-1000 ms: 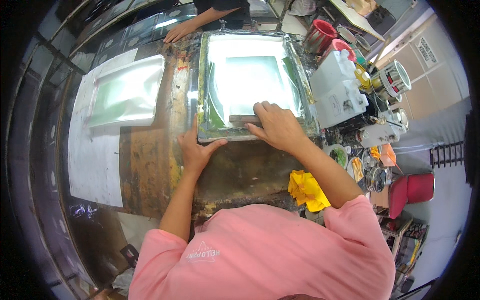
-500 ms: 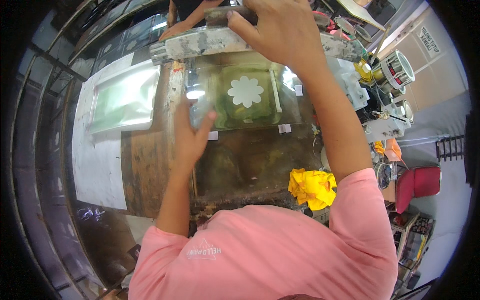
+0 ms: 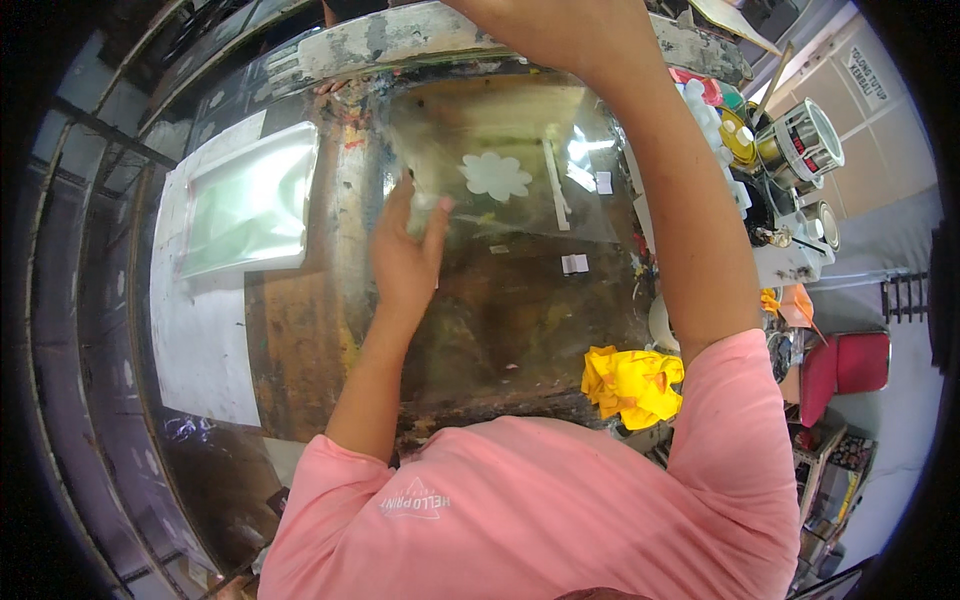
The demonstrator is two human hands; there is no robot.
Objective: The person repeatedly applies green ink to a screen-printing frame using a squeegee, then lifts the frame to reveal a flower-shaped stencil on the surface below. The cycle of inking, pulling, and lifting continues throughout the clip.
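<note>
At the far edge of the table, my right hand reaches up to a long paint-spattered wooden bar; its fingers are cut off by the top of the picture. My left hand is over the left part of a clear plastic sheet, thumb and fingers apart. The sheet is bent, with shiny reflections. A white flower shape shows in its middle, looking squashed, beside a narrow white strip. Whether my left fingertips touch the sheet is hard to tell.
To the left, a stack of clear sheets lies on white paper. A crumpled yellow cloth is near the front right. Small white tabs dot the dark board. Cans and tubs crowd the right side; a red chair stands beyond.
The bar and my right hand have gone farther up, my right fingers leaving the picture. My left hand has shifted right and the sheet has bent, squashing the flower shape's outline.
</note>
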